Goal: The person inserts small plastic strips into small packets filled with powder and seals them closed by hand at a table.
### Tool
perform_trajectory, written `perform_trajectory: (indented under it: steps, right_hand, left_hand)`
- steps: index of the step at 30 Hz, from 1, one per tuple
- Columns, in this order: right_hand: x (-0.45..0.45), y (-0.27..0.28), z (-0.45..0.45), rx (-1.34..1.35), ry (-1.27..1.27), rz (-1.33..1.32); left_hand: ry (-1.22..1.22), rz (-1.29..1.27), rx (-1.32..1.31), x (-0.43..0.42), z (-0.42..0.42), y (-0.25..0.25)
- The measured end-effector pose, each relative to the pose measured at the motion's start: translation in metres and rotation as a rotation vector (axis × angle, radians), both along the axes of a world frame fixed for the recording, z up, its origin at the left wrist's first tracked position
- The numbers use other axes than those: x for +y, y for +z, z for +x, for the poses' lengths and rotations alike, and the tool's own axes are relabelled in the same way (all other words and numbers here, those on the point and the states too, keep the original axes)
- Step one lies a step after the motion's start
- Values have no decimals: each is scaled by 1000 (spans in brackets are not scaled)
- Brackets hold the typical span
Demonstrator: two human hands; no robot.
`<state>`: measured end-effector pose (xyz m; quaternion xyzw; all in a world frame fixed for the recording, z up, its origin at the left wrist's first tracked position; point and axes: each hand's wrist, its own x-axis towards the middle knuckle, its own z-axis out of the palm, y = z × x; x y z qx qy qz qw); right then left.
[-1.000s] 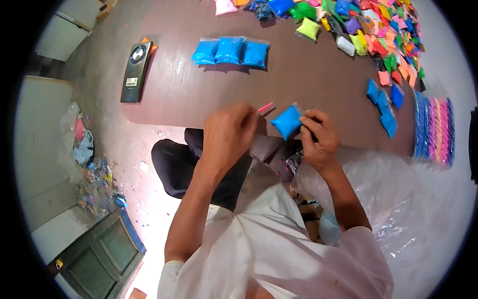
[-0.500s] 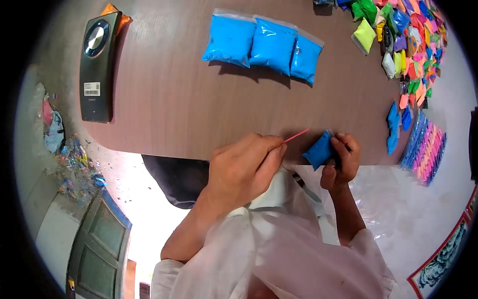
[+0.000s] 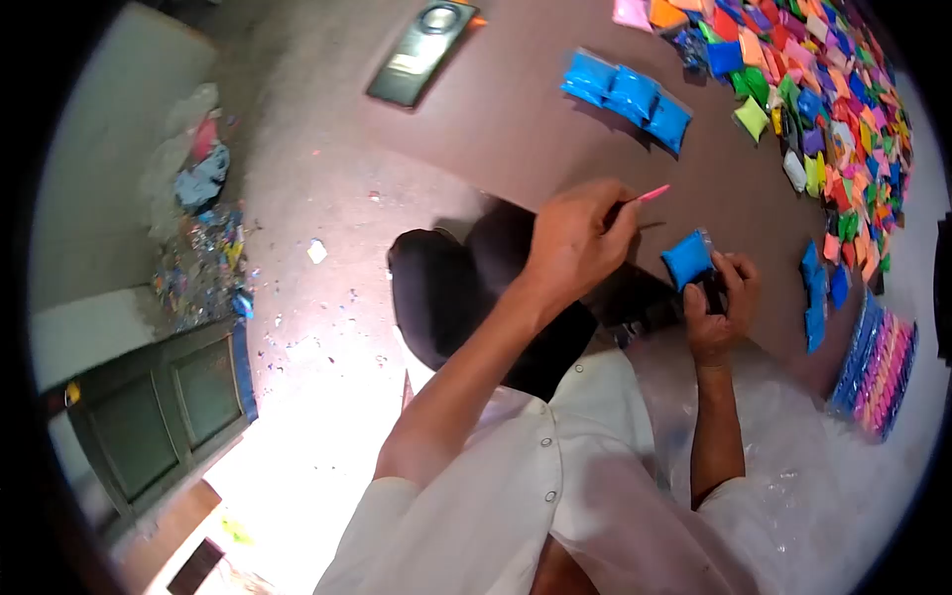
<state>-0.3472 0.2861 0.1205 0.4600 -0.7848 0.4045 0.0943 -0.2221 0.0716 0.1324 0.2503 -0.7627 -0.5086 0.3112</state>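
My left hand is pinched closed on a thin pink stick, whose tip points up and to the right above the table. To the right of it, my right hand grips a small blue packet by its right side, between thumb and fingers, near the table's front edge. A gap separates the stick from the packet. Farther back on the table lies a joined row of three blue packets, apart from both hands.
Many small coloured packets crowd the table's right side. Blue strips and bundled pink and blue twisted pieces lie at the right edge. A dark phone rests at the back left. Plastic scraps litter the floor at left.
The head view has turned, so the table, phone and blue row appear shifted up and right, with more floor showing. Both hands keep their hold on the stick and the packet.
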Motion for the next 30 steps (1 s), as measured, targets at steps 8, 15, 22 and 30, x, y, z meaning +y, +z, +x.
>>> perform_trajectory:
  steps: [8, 15, 22, 30]
  right_hand:
    - [-20, -10, 13, 191, 59, -5]
    - [-18, -20, 5, 223, 4, 10]
    - [-13, -16, 4, 339, -18, 44]
    - [5, -14, -14, 215, 91, -2]
  left_hand:
    - [69, -26, 78, 16, 31, -7]
    - [125, -59, 184, 28, 46, 1]
    - [106, -64, 222, 33, 62, 24]
    - [84, -72, 217, 35, 73, 47]
